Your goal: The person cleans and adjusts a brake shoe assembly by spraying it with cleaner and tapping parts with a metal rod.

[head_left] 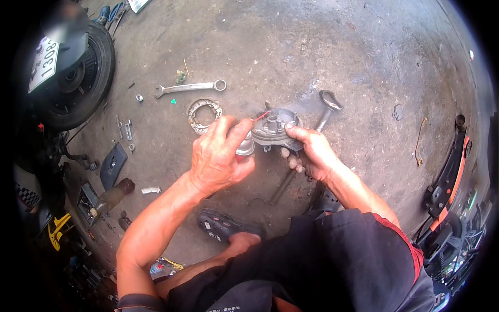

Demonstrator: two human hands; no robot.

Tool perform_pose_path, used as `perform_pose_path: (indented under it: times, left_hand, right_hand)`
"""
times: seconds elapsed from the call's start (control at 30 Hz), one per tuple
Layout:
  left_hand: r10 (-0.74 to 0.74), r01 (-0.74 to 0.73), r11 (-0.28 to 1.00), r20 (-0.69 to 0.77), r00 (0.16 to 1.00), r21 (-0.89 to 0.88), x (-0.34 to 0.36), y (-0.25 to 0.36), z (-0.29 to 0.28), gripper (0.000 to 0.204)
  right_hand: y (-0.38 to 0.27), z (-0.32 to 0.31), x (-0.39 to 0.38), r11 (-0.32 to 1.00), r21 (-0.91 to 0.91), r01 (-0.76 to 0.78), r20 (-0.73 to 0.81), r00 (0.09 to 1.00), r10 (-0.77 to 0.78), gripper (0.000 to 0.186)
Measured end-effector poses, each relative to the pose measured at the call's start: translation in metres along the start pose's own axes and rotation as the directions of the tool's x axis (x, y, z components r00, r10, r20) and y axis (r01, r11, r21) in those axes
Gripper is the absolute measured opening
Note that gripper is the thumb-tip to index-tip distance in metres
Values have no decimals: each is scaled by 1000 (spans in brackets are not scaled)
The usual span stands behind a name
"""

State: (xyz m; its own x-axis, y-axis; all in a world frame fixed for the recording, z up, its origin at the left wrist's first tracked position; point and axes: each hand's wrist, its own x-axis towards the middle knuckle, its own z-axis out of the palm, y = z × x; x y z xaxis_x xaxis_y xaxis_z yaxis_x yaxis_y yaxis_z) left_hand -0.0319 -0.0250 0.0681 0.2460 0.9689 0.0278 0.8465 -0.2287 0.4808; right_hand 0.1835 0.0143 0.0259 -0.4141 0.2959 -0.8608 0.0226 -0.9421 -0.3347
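My left hand is closed around a spray can, mostly hidden by the fingers; its silver metal part shows below them. A thin red straw sticks out by the index finger and points at a round grey metal brake plate. My right hand grips this plate at its right edge, thumb on top and fingers curled beneath. The plate is held above the floor with its raised hub facing up. Just left of it, a pair of curved brake shoes lies as a ring on the floor, partly behind my left hand.
Beyond the brake shoes lies a combination wrench. A long metal tool with a looped end runs under my right hand. A motorcycle wheel stands far left, a plastic bottle lies left, and a black-and-orange part lies right.
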Motion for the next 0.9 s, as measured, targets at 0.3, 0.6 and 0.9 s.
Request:
perform_pose_path:
  times: [0.3,0.6,0.9]
  left_hand:
    - [-24,24,1000,20,1000,-4,-2,-1,4,58]
    - [-1,1,1000,18,1000,5,2,-1,-2,57]
    - [-18,18,1000,14,1000,-8,0,0,0,59]
  right_hand:
    - [5,-2,4,1000,-5,2,-5,1000,-2,39]
    - [0,1,2,1000,-14,23,3,1000,-23,39]
    - [2,-1,0,1000,-17,26,9,1000,-25,40]
